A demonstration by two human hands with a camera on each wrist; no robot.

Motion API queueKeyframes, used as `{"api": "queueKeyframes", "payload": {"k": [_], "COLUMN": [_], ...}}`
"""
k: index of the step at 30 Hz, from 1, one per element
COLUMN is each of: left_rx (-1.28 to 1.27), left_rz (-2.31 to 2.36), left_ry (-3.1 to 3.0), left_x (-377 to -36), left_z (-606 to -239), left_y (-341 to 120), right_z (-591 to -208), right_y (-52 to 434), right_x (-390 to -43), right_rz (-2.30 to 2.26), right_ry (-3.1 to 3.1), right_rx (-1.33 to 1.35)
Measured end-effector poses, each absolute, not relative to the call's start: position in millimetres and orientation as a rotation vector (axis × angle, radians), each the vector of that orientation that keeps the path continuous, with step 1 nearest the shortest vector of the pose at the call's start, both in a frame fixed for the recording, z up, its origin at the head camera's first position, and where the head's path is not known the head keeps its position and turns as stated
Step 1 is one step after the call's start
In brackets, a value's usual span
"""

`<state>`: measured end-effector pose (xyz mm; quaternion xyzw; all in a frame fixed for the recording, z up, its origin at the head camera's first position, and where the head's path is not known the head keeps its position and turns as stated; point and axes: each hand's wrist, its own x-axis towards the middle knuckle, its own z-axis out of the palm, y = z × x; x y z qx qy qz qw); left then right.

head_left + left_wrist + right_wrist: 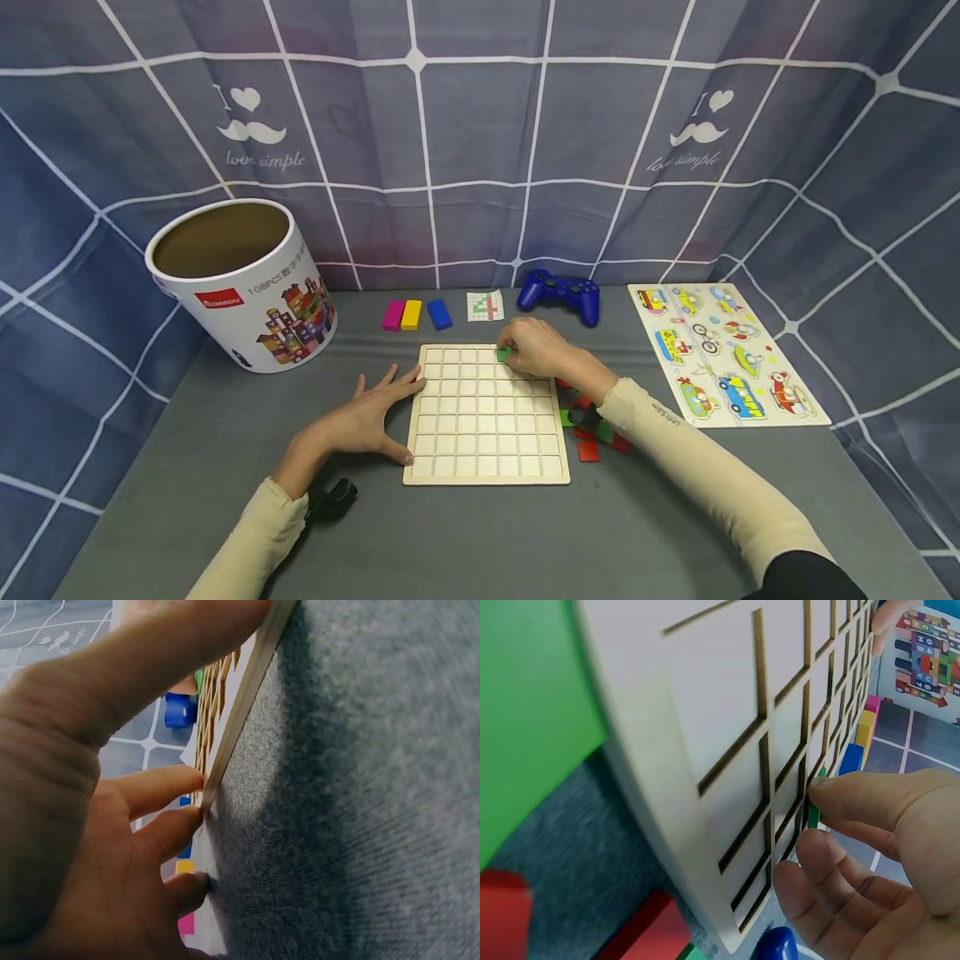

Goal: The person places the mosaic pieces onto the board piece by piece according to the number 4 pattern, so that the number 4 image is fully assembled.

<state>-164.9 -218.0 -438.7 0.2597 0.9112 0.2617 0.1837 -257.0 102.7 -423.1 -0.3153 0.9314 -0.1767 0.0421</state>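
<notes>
A pale wooden board (486, 408) divided into square cells lies flat on the grey table. My left hand (367, 417) spreads along its left side, thumb and fingertips touching the edge; the left wrist view shows the fingertips (193, 780) against the board's side. At the board's top right, my right hand (536, 346) pinches a small green square tile (503, 354) between thumb and fingers, right at the top row of cells. In the right wrist view the green tile (814, 814) stands on edge over the grid. Several red tiles (588, 451) and green tiles (566, 418) lie right of the board, partly under the right forearm.
Behind the board sit a pink block (393, 316), a yellow block (411, 315), a blue block (439, 314), a small pattern card (484, 306) and a blue game controller (558, 294). A large white bucket (247, 292) stands at left, a picture puzzle board (727, 354) at right.
</notes>
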Motion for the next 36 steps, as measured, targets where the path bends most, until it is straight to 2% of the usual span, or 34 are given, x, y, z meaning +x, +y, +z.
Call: {"api": "queueKeyframes", "payload": {"k": [14, 21, 27, 36], "left_rx": [0.708, 0.730, 0.757, 0.776], "left_rz": [0.738, 0.759, 0.770, 0.787], "left_ry": [2.559, 2.552, 2.559, 2.561], "left_x": [-165.2, -166.0, -165.8, -163.6], "left_z": [-441.7, -440.3, -440.5, -441.3], "left_y": [-222.7, -220.4, -221.5, -222.6], "right_z": [-419.6, -402.6, -402.9, -421.9], "right_y": [103.1, 150.1, 193.6, 211.9], "right_x": [-256.1, -238.4, -231.7, -230.9], "right_rz": [-0.603, -0.704, -0.705, -0.580], "right_ry": [2.817, 2.918, 2.972, 2.939], "right_rx": [-0.968, -0.967, -0.854, -0.785]}}
